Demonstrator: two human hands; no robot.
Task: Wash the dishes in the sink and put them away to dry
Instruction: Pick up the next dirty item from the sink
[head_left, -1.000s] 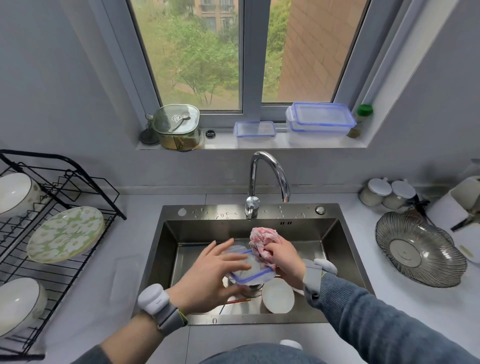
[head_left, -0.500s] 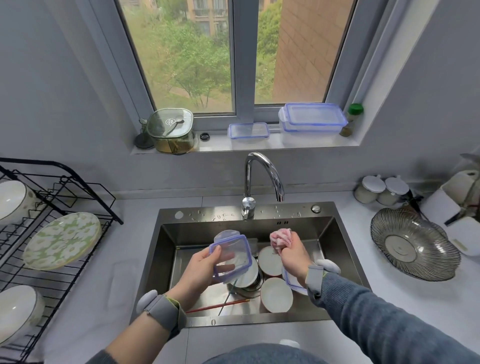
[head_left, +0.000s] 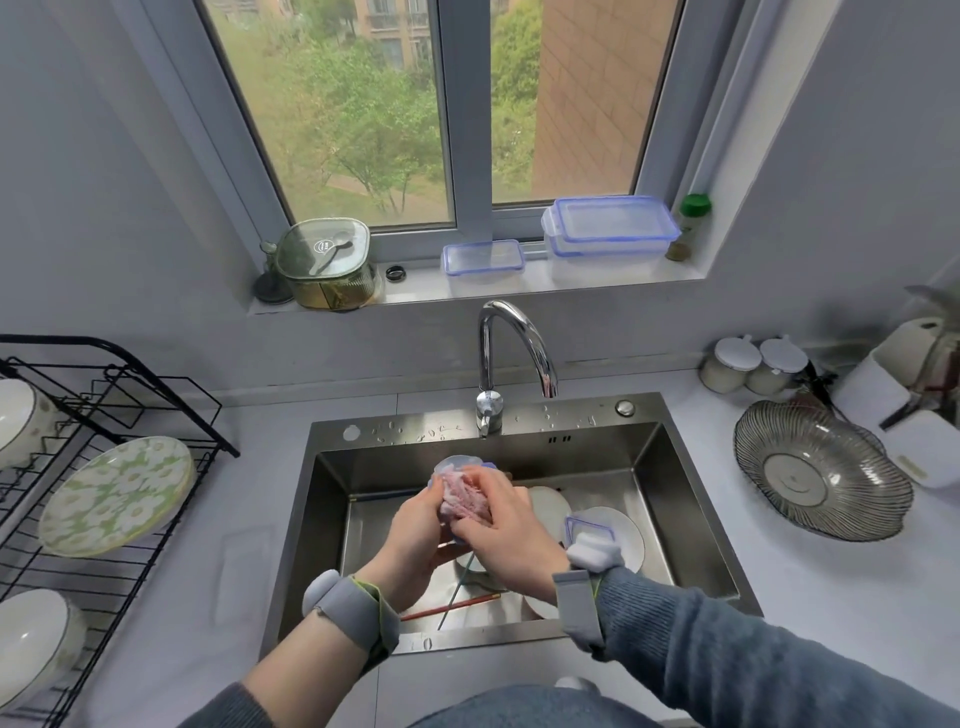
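- The clear plastic lid (head_left: 456, 466) with a blue rim sits above the middle of the sink (head_left: 691, 525), mostly hidden behind your hands; only its top edge and a blue sliver at the bottom show.
- Your left hand (head_left: 415, 540) holds the lid from its 7 o'clock side, fingers curled around it.
- Your right hand (head_left: 501, 535) presses a pink cloth (head_left: 464, 500) against the lid's face, fingers wrapped over the cloth and gripping it.
- Both hands touch at the cloth; grey wrist bands (head_left: 358, 618) sit on both forearms.
- In the basin, at 3 o'clock from your hands: white plates (head_left: 618, 530) lying flat, with a small blue-rimmed container (head_left: 589, 526) on top, just beside your right wrist.
- At 6 o'clock from the hands: chopsticks (head_left: 457, 605) lie on the basin floor, one reddish, one greenish.
- The faucet (head_left: 511, 348) stands at 12 o'clock of the sink; I cannot tell whether water runs.
- Dish rack (head_left: 104, 467) at 9 o'clock on the counter: a floral green plate (head_left: 117, 493) leaning, white bowls (head_left: 36, 639) above and below it.
- Ribbed glass dish (head_left: 821, 470) at 3 o'clock on the counter, two white-lidded jars (head_left: 753, 364) behind it.
- Windowsill at 12 o'clock: blue-rimmed storage boxes (head_left: 608, 236), a glass lidded pot (head_left: 324, 262), a green-capped bottle (head_left: 691, 223).
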